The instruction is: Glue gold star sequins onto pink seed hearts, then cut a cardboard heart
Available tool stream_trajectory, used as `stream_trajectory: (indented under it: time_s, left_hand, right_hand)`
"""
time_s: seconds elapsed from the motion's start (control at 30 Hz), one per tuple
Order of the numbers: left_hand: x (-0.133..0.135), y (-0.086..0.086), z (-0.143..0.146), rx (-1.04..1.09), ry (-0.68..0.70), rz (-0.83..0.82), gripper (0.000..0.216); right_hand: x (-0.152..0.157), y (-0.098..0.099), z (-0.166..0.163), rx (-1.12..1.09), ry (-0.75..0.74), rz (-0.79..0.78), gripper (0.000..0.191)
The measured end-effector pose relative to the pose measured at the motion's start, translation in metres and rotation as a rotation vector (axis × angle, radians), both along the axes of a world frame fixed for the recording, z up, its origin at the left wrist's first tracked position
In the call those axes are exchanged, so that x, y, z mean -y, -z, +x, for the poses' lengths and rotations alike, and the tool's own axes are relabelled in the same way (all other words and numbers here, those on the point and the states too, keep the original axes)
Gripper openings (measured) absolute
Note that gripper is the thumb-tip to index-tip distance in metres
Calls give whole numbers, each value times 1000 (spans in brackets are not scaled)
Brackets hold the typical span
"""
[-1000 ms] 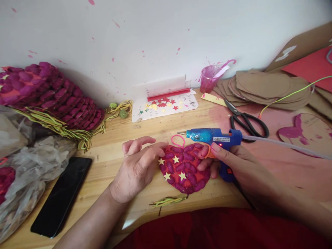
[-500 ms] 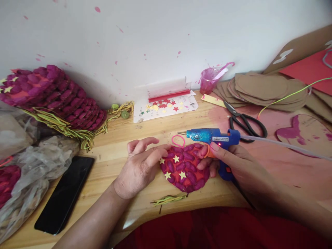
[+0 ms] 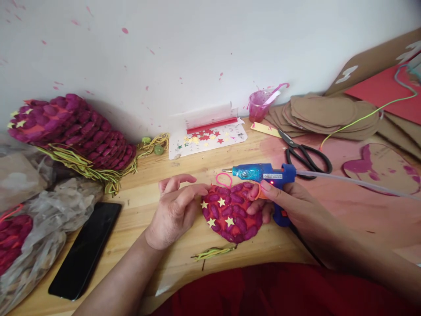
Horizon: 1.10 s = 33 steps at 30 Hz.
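right hand (image 3: 289, 206): you're gripping the glue gun (image 3: 263, 172), fingers closed.
left hand (image 3: 176, 206): fingers loosely spread, fingertips touching heart (image 3: 232, 213).
heart: 4 stars sticking on, loop (image 3: 224, 179) on.

Soft, even daylight fills the scene, bright on the speckled white wall (image 3: 204, 52). The heap of magenta woven craft pieces (image 3: 75, 131) casts a soft shadow behind it on that wall. Focus is sharp centrally; wide-angle distortion bends the pale wooden tabletop (image 3: 148, 175) at the edges.
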<state>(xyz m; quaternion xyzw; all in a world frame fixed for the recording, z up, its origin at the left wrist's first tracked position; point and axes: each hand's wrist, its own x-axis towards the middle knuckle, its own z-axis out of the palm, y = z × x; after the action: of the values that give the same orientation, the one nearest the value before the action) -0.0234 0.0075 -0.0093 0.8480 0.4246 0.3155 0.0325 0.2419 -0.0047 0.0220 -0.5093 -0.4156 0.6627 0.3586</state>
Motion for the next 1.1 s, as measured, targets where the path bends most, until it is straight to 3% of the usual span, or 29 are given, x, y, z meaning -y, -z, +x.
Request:
stream_trajectory:
  time_s: [0.37,0.63,0.87,1.1]
  left_hand:
    - [-2,0,-2,-35,110,-36,39]
    - [-4,0,-3,-38,142,-88,32]
    - [-6,0,-4,-10,56,-24,24]
    - [-7,3,-5,-39,76,-49,26]
  right_hand:
    - [-1,4,-1,5,-17,4,42]
    - [-2,8,0,15,-37,20,40]
    - [-3,8,2,15,-35,23,39]
    - [-4,8,1,41,-46,42,40]
